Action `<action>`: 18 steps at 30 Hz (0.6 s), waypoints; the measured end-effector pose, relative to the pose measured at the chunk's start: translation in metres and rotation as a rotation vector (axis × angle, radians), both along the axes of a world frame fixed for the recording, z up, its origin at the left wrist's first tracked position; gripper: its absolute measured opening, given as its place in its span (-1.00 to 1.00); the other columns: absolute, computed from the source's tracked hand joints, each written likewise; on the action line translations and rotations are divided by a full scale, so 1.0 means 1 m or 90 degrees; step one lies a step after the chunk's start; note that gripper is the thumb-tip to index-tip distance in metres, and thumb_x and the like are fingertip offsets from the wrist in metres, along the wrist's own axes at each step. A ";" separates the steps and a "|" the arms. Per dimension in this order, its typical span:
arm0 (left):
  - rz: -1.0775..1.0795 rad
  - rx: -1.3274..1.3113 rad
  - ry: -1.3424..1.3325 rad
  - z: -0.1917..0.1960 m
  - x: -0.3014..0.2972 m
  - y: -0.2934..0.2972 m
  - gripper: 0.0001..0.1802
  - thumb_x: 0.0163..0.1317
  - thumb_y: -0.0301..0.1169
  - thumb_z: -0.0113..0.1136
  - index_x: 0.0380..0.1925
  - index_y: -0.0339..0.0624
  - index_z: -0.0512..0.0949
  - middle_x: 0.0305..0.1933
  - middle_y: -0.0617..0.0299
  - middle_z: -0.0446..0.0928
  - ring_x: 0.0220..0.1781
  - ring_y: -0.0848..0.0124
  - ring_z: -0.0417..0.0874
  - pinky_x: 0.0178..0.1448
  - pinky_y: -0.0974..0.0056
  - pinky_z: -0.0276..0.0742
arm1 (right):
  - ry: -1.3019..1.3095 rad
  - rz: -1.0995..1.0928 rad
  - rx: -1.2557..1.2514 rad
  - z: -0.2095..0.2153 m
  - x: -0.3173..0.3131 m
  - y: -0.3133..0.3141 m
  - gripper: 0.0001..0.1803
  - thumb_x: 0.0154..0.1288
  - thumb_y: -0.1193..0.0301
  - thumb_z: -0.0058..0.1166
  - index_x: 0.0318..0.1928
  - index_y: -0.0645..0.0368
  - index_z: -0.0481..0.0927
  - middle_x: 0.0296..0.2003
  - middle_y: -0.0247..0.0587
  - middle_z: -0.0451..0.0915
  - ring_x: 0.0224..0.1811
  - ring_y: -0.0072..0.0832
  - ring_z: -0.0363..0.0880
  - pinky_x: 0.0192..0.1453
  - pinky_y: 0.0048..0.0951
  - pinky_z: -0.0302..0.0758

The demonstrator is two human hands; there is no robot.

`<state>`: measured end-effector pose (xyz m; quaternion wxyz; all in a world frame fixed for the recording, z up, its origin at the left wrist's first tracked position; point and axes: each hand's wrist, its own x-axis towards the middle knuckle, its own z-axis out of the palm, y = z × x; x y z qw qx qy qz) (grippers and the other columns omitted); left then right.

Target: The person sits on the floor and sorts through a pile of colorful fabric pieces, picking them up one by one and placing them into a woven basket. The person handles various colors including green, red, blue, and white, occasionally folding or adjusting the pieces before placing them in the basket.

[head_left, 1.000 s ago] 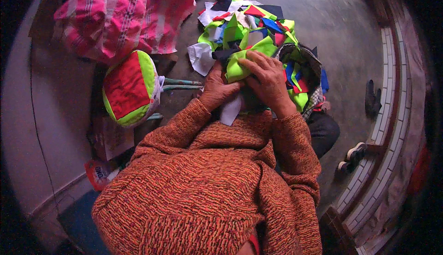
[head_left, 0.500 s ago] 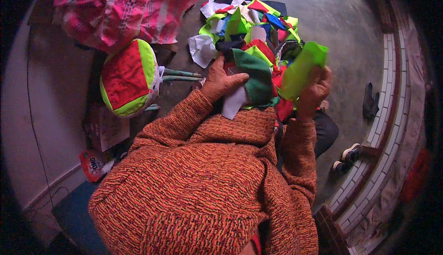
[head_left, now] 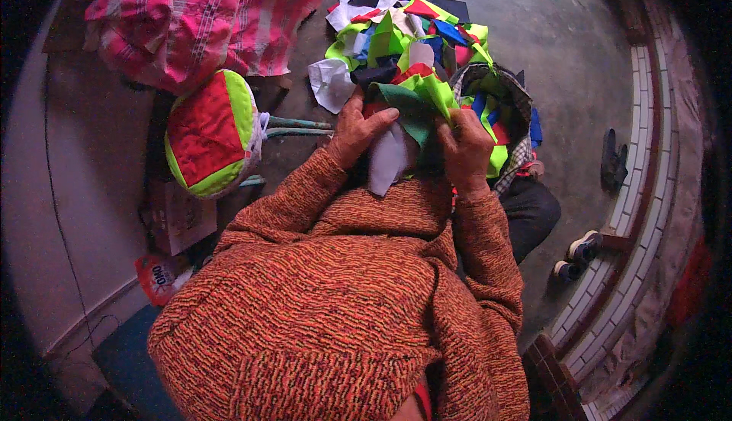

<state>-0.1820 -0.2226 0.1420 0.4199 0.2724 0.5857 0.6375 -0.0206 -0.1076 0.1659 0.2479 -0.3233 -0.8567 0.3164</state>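
Note:
In front of my lap my left hand [head_left: 357, 130] is closed on cloth scraps, its thumb lying over their edge. Among them are a dark green cloth scrap [head_left: 409, 108] and a pale grey-white scrap [head_left: 387, 160] that hangs down. My right hand [head_left: 467, 150] pinches a lime-green cloth scrap [head_left: 433, 94] against the far right side of the dark green one. Just beyond both hands spreads a heap of mixed scraps [head_left: 389, 36] in lime, white, red, blue and black. Right of my right hand, a checked cloth bag [head_left: 520, 101] gapes with coloured scraps inside.
A round red-and-lime patchwork piece [head_left: 207, 135] rests on a stool with pale green legs [head_left: 297, 126] at left. Behind it is a pink plaid cloth [head_left: 191, 24]. A red packet [head_left: 156, 280] lies lower left. Dark shoes [head_left: 583, 249] stand by the tiled ledge [head_left: 629, 215] at right.
My right hand has moved left with the lime-green scrap, from in front of the checked bag to the dark green scrap. The bag's mouth now shows. My left hand has barely moved.

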 end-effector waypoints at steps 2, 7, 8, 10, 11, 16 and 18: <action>-0.002 0.000 0.037 -0.004 -0.001 0.000 -0.30 -0.05 -0.40 0.22 0.14 -0.20 0.20 0.05 0.15 0.36 0.09 0.38 0.37 0.20 0.31 0.24 | 0.148 -0.034 -0.101 -0.010 0.005 0.002 -0.86 0.13 0.44 0.04 -0.29 0.20 0.49 -0.41 -0.18 0.52 -0.39 -0.39 0.51 -0.31 -0.44 0.42; -0.003 0.006 0.064 0.005 0.003 0.002 -0.25 -0.12 -0.46 0.24 0.15 -0.19 0.20 0.10 0.13 0.34 0.14 0.38 0.34 0.24 0.30 0.20 | 0.498 -0.133 -0.522 -0.009 0.010 0.006 -0.87 0.25 0.42 -0.02 -0.23 0.18 0.49 -0.35 -0.38 0.50 -0.32 -0.64 0.41 -0.21 -0.60 0.36; -0.002 0.036 0.072 -0.003 0.001 0.001 -0.24 -0.12 -0.46 0.27 0.16 -0.21 0.20 0.13 0.12 0.32 0.18 0.37 0.32 0.26 0.29 0.19 | 0.537 -0.132 -0.556 -0.014 0.012 0.009 -0.86 0.27 0.41 -0.04 -0.19 0.16 0.46 -0.33 -0.39 0.50 -0.32 -0.63 0.41 -0.20 -0.59 0.37; -0.010 0.007 0.044 -0.003 0.002 0.001 -0.25 -0.10 -0.47 0.27 0.16 -0.22 0.19 0.14 0.13 0.31 0.18 0.36 0.32 0.26 0.29 0.19 | 0.572 -0.158 -0.592 -0.017 0.015 0.013 -0.85 0.28 0.40 -0.06 -0.17 0.15 0.44 -0.32 -0.39 0.50 -0.32 -0.63 0.41 -0.20 -0.58 0.37; -0.014 -0.008 0.030 -0.002 0.003 0.001 -0.25 -0.09 -0.47 0.27 0.16 -0.23 0.19 0.15 0.13 0.31 0.18 0.36 0.32 0.26 0.29 0.19 | 0.589 -0.172 -0.611 -0.019 0.017 0.015 -0.84 0.29 0.40 -0.07 -0.16 0.15 0.44 -0.32 -0.39 0.49 -0.32 -0.63 0.41 -0.20 -0.58 0.38; -0.008 0.020 -0.048 0.004 0.005 0.002 -0.30 -0.04 -0.53 0.23 0.15 -0.22 0.20 0.16 0.13 0.30 0.17 0.36 0.33 0.26 0.29 0.19 | 0.677 -0.148 -0.680 -0.011 0.029 0.023 -0.77 0.33 0.34 -0.14 -0.12 0.22 0.42 -0.20 -0.25 0.51 -0.18 -0.46 0.50 -0.09 -0.46 0.43; 0.006 0.034 -0.028 0.005 0.006 0.003 -0.33 -0.03 -0.55 0.21 0.15 -0.23 0.21 0.16 0.13 0.31 0.17 0.38 0.33 0.27 0.30 0.18 | 0.561 -0.191 -0.504 -0.043 0.052 0.035 -0.72 0.33 0.33 -0.16 -0.07 0.26 0.40 -0.18 -0.21 0.51 -0.16 -0.44 0.49 -0.07 -0.46 0.43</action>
